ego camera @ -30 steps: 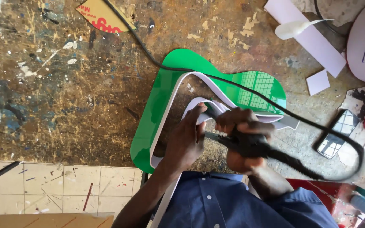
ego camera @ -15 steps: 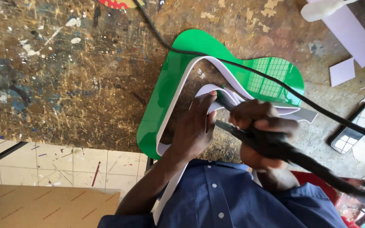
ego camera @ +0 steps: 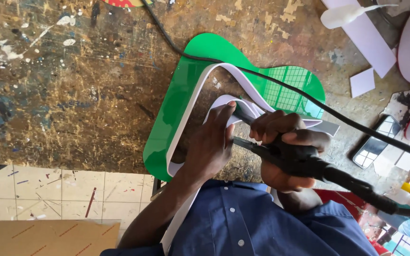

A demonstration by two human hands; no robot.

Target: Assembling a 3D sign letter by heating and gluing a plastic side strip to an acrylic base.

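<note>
Both hands meet at the white strip [ego camera: 243, 106]: left hand [ego camera: 212, 147] pressing it, right hand [ego camera: 285, 151] alongside.

The tip of the black corded hand tool [ego camera: 281, 154] lies hidden behind the left hand [ego camera: 212, 147], so where it meets the bent white plastic strip [ego camera: 191, 109] cannot be told. The strip's lower end vanishes under the blue shirt [ego camera: 257, 223]. The tool's black cable [ego camera: 366, 128] runs off the right edge.

left hand [ego camera: 212, 144] slid further along white strip [ego camera: 191, 106]
</note>
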